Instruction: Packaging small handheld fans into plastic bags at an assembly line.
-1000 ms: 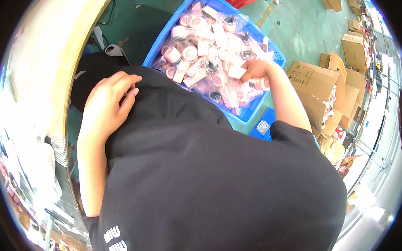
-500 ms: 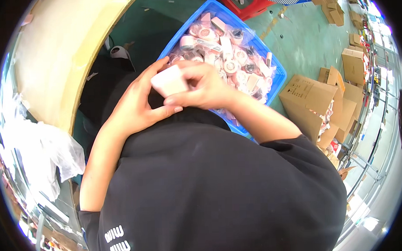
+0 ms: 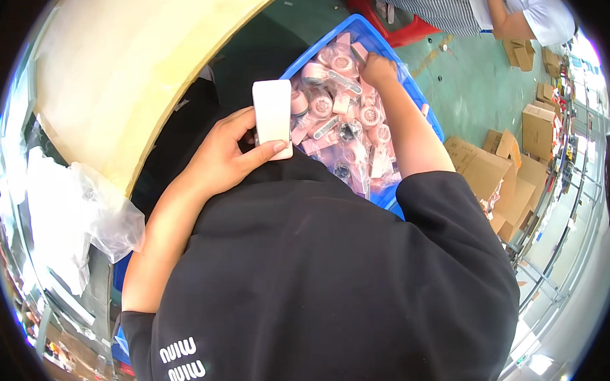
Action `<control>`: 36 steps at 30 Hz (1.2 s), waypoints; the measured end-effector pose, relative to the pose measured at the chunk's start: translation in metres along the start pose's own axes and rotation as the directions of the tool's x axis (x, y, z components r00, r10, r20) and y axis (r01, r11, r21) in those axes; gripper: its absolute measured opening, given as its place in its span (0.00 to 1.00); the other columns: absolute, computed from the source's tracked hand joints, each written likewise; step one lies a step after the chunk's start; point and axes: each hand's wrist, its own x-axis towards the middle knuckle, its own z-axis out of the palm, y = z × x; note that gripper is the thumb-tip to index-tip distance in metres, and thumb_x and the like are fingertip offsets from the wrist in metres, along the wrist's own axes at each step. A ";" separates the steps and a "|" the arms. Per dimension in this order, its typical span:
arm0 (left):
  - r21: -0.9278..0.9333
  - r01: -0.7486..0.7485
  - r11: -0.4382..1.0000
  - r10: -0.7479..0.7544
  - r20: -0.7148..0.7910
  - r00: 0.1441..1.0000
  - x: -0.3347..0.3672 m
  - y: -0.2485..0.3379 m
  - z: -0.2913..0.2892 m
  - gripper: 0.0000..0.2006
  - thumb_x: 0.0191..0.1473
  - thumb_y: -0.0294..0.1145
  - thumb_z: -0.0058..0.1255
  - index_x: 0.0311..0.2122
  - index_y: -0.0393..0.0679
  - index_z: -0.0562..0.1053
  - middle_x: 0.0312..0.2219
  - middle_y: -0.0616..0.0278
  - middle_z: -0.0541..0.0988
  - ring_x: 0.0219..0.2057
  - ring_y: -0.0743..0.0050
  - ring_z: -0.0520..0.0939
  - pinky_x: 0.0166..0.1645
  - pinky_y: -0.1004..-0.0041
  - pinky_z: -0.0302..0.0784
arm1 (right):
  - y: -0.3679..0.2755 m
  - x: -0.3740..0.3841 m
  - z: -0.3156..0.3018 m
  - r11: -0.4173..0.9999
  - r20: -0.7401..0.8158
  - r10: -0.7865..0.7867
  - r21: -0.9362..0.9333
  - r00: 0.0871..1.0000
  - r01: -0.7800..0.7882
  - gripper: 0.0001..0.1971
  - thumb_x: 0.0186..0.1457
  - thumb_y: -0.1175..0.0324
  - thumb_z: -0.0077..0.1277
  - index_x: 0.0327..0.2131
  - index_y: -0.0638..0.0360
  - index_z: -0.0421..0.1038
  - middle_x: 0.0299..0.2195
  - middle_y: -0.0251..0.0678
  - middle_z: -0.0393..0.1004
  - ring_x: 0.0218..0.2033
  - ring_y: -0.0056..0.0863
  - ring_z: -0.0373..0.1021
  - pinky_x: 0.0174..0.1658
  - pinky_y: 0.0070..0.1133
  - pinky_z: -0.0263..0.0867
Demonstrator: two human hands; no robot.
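Observation:
My left hand [image 3: 230, 149] grips a pale pink-white rectangular block [image 3: 273, 114], held upright in front of my body with the thumb across its lower end. A blue plastic bin [image 3: 414, 79] stands just beyond, filled with pink handheld fans [image 3: 321, 106], many wrapped in clear plastic. My right hand [image 3: 379, 70] is down inside the bin at its far side, beside a small pink block-shaped piece [image 3: 359, 52]. Its fingers are curled downward and mostly hidden, so what they hold cannot be made out.
A pale table with a yellow edge [image 3: 180, 77] curves along the left. Clear plastic bags [image 3: 111, 211] hang at the left. Open cardboard boxes [image 3: 479, 164] stand on the right. Another person [image 3: 514, 22] is at the top right, near a red stool [image 3: 414, 32].
My right hand has let go of the pale block and moved right and away into the bin. My left hand now holds the block alone, upright. The view has shifted slightly.

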 end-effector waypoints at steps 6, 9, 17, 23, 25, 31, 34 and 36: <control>-0.005 -0.003 1.000 0.004 0.041 0.999 0.006 0.002 -0.007 0.19 0.60 0.39 0.67 0.51 0.37 0.78 0.40 0.59 0.82 0.33 0.71 0.78 0.40 0.71 0.74 | -0.027 0.022 0.004 0.986 0.043 0.157 -0.069 0.987 -0.154 0.27 0.61 0.55 0.55 0.57 0.64 0.73 0.57 0.51 0.80 0.58 0.45 0.77 0.61 0.42 0.70; 0.007 -0.014 1.000 0.013 0.047 0.999 0.006 0.004 -0.010 0.18 0.60 0.38 0.66 0.50 0.37 0.79 0.41 0.57 0.83 0.36 0.68 0.81 0.43 0.71 0.76 | -0.026 0.019 -0.014 0.992 0.089 0.125 0.002 0.988 -0.126 0.23 0.57 0.60 0.59 0.52 0.63 0.77 0.52 0.51 0.82 0.55 0.46 0.79 0.56 0.41 0.74; -0.504 -0.147 0.851 0.113 -0.097 0.989 -0.005 -0.007 -0.014 0.19 0.57 0.33 0.58 0.52 0.36 0.76 0.45 0.58 0.84 0.46 0.70 0.84 0.54 0.67 0.79 | -0.014 -0.062 -0.111 0.412 -0.085 -0.073 0.905 0.994 0.108 0.16 0.56 0.73 0.61 0.48 0.66 0.81 0.42 0.40 0.85 0.43 0.28 0.81 0.50 0.26 0.75; -0.536 -0.167 0.828 0.073 -0.193 0.979 -0.007 0.009 0.001 0.24 0.55 0.40 0.65 0.52 0.34 0.75 0.43 0.54 0.83 0.41 0.68 0.86 0.50 0.67 0.82 | -0.088 -0.164 -0.187 -0.217 -0.147 -0.362 0.974 0.921 0.070 0.18 0.61 0.77 0.58 0.54 0.71 0.75 0.47 0.43 0.83 0.47 0.29 0.80 0.54 0.27 0.76; -0.516 -0.139 0.845 0.047 -0.187 0.981 -0.010 0.026 0.001 0.23 0.57 0.31 0.66 0.56 0.35 0.76 0.41 0.59 0.85 0.41 0.73 0.87 0.50 0.70 0.82 | -0.121 -0.193 -0.200 -0.172 -0.193 -0.353 0.975 0.916 0.139 0.17 0.61 0.76 0.60 0.53 0.68 0.76 0.44 0.38 0.84 0.45 0.23 0.80 0.51 0.23 0.75; -0.601 -0.040 0.798 -0.082 -0.173 0.982 -0.024 0.040 0.003 0.19 0.56 0.32 0.72 0.50 0.35 0.80 0.35 0.67 0.84 0.35 0.84 0.82 0.41 0.78 0.80 | -0.166 -0.235 -0.208 -0.081 -0.222 -0.412 0.975 0.884 0.207 0.12 0.65 0.70 0.62 0.49 0.63 0.76 0.40 0.31 0.81 0.42 0.17 0.77 0.48 0.20 0.73; -0.660 -0.056 0.749 -0.082 -0.177 0.981 -0.032 0.042 0.003 0.22 0.58 0.34 0.65 0.55 0.33 0.78 0.36 0.56 0.86 0.36 0.75 0.86 0.44 0.74 0.83 | -0.166 -0.231 -0.200 0.206 -0.334 -0.411 0.873 0.848 0.443 0.13 0.66 0.66 0.59 0.49 0.63 0.75 0.41 0.36 0.77 0.43 0.27 0.76 0.47 0.26 0.72; -0.652 -0.056 0.756 -0.078 -0.175 0.981 -0.032 0.038 0.006 0.22 0.58 0.35 0.64 0.54 0.33 0.78 0.37 0.56 0.86 0.36 0.74 0.87 0.43 0.74 0.83 | -0.165 -0.231 -0.201 0.263 -0.339 -0.423 0.841 0.840 0.472 0.18 0.65 0.62 0.60 0.52 0.62 0.74 0.41 0.40 0.76 0.44 0.35 0.76 0.48 0.29 0.71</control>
